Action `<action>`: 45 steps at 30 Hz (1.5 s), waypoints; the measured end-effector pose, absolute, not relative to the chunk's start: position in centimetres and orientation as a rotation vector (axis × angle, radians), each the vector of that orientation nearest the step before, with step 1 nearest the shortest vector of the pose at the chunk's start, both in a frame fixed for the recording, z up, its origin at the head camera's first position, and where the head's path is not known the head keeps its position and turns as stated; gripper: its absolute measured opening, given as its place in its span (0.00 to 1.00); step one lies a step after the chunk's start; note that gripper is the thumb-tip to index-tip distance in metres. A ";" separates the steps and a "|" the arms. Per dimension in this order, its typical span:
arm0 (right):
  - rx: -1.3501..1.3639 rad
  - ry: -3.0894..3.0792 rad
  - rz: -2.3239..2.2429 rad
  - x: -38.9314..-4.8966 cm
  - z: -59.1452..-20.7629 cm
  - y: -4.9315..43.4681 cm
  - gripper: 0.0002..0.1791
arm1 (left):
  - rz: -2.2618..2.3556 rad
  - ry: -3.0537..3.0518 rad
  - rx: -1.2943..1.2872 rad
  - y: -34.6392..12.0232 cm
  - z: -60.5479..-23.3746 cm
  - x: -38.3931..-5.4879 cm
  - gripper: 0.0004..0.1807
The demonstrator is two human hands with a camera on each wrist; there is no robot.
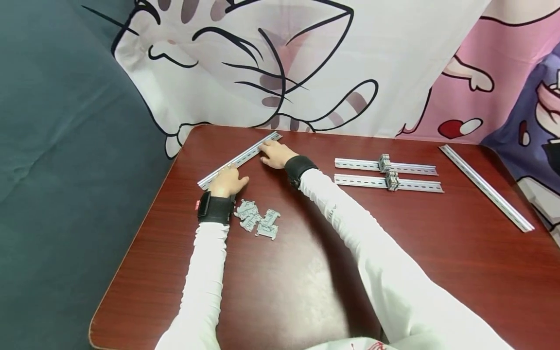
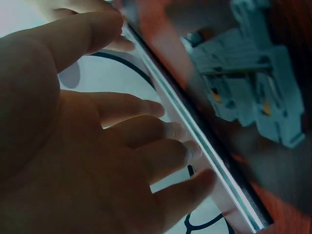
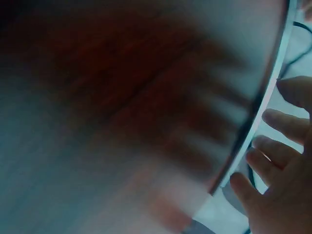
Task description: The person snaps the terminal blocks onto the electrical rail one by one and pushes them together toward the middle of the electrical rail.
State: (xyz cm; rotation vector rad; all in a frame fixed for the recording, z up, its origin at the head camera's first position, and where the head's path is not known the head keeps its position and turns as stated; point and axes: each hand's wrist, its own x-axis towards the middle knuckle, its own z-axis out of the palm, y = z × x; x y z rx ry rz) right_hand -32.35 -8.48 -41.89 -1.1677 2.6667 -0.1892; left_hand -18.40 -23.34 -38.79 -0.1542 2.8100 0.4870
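Note:
A slotted metal DIN rail (image 1: 245,156) lies slantwise near the table's far left edge. Over its nearer end is my left hand (image 1: 225,183), fingers extended and spread, with the fingertips right at the rail (image 2: 187,124) in the left wrist view. Toward the far end, my right hand (image 1: 278,154) reaches in from the right, its fingers loosely bent along the rail (image 3: 263,97). Neither thumb wraps around it. Just right of my left wrist lie several grey terminal blocks (image 1: 268,224), flat in a loose cluster; one terminal block (image 2: 243,83) looms large in the left wrist view.
On the right, two parallel rails (image 1: 356,180) lie crosswise, each carrying upright terminal blocks (image 1: 392,181) near its middle. Another bare rail (image 1: 485,187) slants by the right edge of the brown table (image 1: 459,272). A cat-print cloth (image 1: 393,58) hangs behind the table.

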 end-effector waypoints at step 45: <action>-0.834 2.725 0.094 -26.0 -41.3 -3.4 0.34 | 0.371 2.688 0.121 -25.7 -39.2 -19.1 0.33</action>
